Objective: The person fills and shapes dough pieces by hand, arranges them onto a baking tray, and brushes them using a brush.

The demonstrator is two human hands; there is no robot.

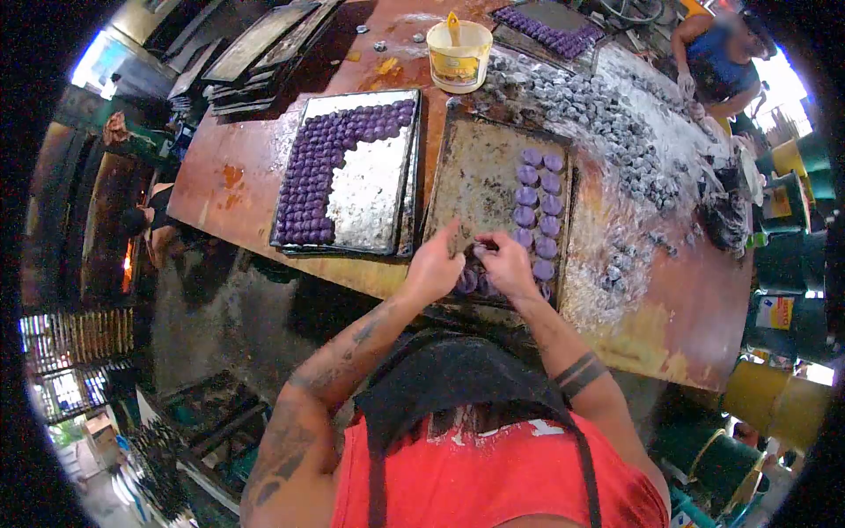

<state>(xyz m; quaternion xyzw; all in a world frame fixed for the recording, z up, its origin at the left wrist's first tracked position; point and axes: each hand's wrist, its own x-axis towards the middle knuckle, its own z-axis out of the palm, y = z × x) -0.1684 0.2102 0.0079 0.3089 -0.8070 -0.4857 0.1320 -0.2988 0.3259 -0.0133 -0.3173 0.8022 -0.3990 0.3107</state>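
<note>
Both my hands are over the near part of a worn metal baking tray (471, 163). My left hand (436, 267) is at its left edge, index finger stretched out and thumb apart, with nothing visible between them. My right hand (506, 266) has its thumb and fingertips pinched together; whatever they hold, if anything, is hidden. Smooth purple dough balls (525, 195) stand in two columns along the tray's right side. More purple dough balls (467, 282) lie under and between my hands, partly covered by them.
A second tray (365, 189), partly filled with darker purple balls, lies to the left. Beyond stand a white bucket (459, 62) with a yellow-handled tool and stacked trays (255, 53). Flour-dusted dough pieces (607, 114) cover the right side. A co-worker (717, 62) is at the far right.
</note>
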